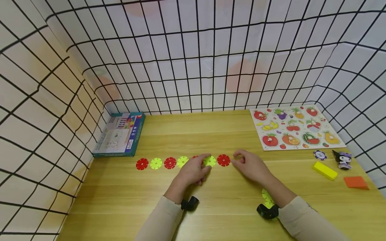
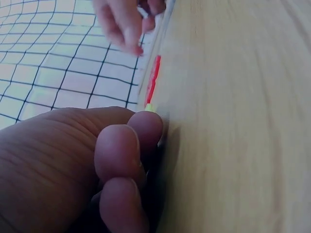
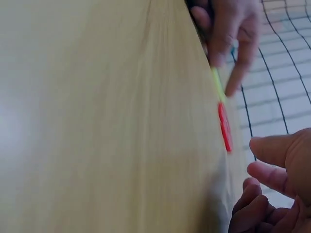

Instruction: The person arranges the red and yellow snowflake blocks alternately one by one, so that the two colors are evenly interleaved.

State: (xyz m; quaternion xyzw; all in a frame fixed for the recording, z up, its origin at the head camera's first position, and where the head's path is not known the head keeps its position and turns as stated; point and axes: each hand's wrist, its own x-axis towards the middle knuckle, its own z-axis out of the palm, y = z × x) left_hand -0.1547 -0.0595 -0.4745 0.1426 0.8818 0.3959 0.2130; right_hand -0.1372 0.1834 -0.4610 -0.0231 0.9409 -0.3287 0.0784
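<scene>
Several notched plastic discs, red and yellow by turns, lie in a row on the wooden table. My left hand has its thumb and index finger at opposite edges of a yellow disc near the right end. Under that hand a red disc is mostly hidden. The row ends at a red disc, lying flat against the yellow one's side. Just right of it hovers my right hand, thumb and index finger apart with nothing between them. Another yellow disc lies partly covered by the right wrist.
At the back left lies a boxed set. A fruit puzzle board is at the back right. Along the right side are a poker chip, a small figurine, a yellow block and an orange block. Black wire mesh surrounds the table.
</scene>
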